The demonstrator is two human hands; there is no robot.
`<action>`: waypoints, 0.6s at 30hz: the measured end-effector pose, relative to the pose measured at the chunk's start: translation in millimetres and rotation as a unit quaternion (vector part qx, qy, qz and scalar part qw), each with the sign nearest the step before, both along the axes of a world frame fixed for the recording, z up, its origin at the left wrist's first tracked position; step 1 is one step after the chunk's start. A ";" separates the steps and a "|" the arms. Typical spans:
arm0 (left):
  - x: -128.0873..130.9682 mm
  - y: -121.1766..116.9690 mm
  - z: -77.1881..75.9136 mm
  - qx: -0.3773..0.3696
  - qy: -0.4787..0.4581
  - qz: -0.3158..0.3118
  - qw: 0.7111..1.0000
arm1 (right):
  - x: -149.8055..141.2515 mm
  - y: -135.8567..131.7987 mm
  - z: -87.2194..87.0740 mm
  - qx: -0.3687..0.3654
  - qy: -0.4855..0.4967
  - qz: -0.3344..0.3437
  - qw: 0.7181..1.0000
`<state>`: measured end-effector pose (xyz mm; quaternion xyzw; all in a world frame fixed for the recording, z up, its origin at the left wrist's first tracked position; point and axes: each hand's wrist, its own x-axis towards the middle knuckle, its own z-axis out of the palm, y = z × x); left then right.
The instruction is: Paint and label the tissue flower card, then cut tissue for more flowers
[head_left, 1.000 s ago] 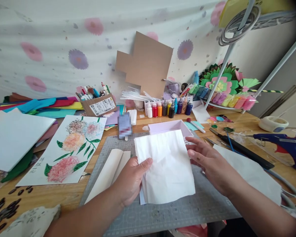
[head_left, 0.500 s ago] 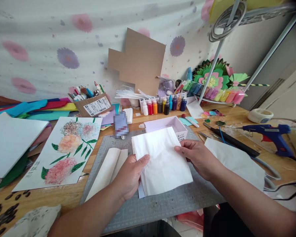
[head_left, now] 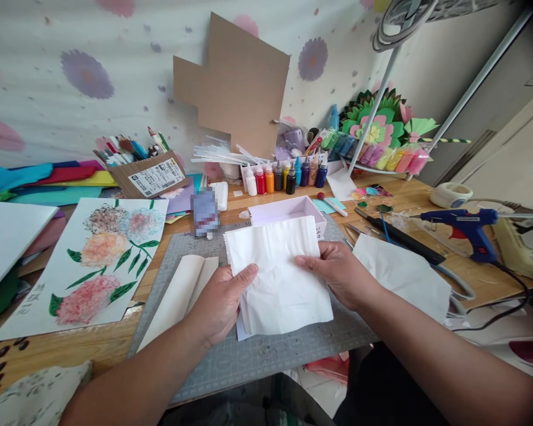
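A folded white sheet (head_left: 279, 284), soft like fabric or tissue with several layers at its edges, is held up between my two hands. My left hand (head_left: 224, 299) pinches its left edge, thumb on the front and the other fingers hidden behind. On the right edge my right hand (head_left: 344, 272) grips it the same way. Behind the sheet sits a pale lilac open box (head_left: 313, 214), partly covered by it. Beneath lies a grey cutting mat (head_left: 231, 373). A folded cream-white piece (head_left: 175, 299) rests on the mat left of my left hand.
On the right are a white cloth-like sheet (head_left: 402, 275), a black pen-like tool (head_left: 408, 239) and a blue glue gun (head_left: 464, 222) with its cord. Paint bottles (head_left: 278, 177) line the back. A flower painting (head_left: 93, 266) and a carton of pens (head_left: 146, 174) stand left.
My right hand has shifted its hold further inward along the sheet's right side, its thumb now farther onto the front. The camera view has turned slightly. My left hand keeps its pinch.
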<state>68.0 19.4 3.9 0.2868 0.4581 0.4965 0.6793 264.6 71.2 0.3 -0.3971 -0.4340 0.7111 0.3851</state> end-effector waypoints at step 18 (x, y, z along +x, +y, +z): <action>-0.5 -1.5 4.6 0.017 0.007 -0.016 1.000 | 5.2 -5.0 0.8 0.009 0.037 0.047 0.998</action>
